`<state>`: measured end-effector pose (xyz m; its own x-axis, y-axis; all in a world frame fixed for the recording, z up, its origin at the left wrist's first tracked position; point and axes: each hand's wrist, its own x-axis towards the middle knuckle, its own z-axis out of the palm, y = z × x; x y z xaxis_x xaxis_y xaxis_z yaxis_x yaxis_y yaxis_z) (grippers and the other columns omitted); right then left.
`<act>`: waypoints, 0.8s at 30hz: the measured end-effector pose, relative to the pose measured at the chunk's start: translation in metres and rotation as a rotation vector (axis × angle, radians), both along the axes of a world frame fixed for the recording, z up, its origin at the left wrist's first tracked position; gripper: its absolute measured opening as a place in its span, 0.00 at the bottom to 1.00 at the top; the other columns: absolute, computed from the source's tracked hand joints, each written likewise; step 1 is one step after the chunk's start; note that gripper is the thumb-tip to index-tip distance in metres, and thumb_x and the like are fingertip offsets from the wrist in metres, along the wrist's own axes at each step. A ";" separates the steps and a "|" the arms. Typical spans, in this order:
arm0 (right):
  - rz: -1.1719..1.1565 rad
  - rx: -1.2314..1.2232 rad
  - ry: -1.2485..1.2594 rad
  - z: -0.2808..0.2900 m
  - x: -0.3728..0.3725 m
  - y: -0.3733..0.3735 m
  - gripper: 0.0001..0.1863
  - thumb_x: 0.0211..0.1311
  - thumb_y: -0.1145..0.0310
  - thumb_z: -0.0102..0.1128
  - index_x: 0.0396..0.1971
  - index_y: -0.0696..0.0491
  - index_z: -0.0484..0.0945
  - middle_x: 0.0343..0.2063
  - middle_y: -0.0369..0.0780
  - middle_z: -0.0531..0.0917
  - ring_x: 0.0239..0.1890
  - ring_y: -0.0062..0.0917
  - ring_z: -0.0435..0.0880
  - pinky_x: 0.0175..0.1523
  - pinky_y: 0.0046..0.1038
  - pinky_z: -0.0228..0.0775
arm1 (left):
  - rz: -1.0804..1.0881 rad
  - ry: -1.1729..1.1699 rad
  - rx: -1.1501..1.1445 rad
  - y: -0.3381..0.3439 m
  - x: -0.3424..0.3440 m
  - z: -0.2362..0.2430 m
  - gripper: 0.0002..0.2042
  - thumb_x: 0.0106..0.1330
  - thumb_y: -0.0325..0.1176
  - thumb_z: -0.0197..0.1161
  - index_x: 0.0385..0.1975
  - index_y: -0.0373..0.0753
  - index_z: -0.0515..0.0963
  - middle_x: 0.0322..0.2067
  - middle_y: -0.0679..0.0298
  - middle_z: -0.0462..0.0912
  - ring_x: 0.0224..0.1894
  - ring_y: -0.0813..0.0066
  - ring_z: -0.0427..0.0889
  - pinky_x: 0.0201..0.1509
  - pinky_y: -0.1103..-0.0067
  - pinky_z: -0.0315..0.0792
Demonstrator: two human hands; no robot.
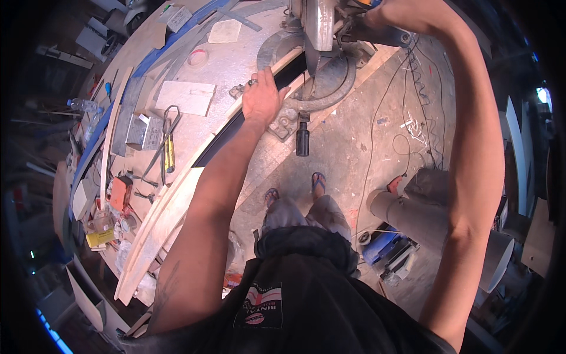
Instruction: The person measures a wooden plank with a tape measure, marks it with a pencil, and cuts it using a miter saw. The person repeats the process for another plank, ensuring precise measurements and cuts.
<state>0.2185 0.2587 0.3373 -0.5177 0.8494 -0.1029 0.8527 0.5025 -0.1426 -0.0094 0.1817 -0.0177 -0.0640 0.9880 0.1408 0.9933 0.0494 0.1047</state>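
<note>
My left hand (262, 99) grips a long pale wooden strip (186, 180) with a dark inset band, holding it across the base (330, 103) of a mitre saw. Its fingers are pressed together over the strip, left of the toothed blade (312, 65). At the top, my right hand (386, 16) is closed around the saw's handle, with the forearm arched down the right side. The saw head (323, 23) hangs over the strip; whether the blade touches it is hard to tell. A black cylindrical knob (303, 140) sticks out from the base toward me.
The workbench (230, 53) holds offcuts (183, 97), pliers, an orange box (121, 192), a bottle (82, 104) and a tape roll. My feet in flip-flops stand on the concrete floor (383, 100), where cables trail. A large grey cylinder (442, 236) and blue tool (386, 251) lie at lower right.
</note>
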 end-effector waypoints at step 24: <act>-0.124 0.422 -0.108 -0.036 -0.007 0.003 0.17 0.51 0.62 0.67 0.32 0.63 0.90 0.32 0.58 0.90 0.37 0.52 0.93 0.45 0.48 0.86 | 0.002 0.012 0.027 0.000 0.000 -0.005 0.39 0.74 0.58 0.66 0.71 0.30 0.66 0.57 0.51 0.78 0.61 0.54 0.82 0.63 0.60 0.77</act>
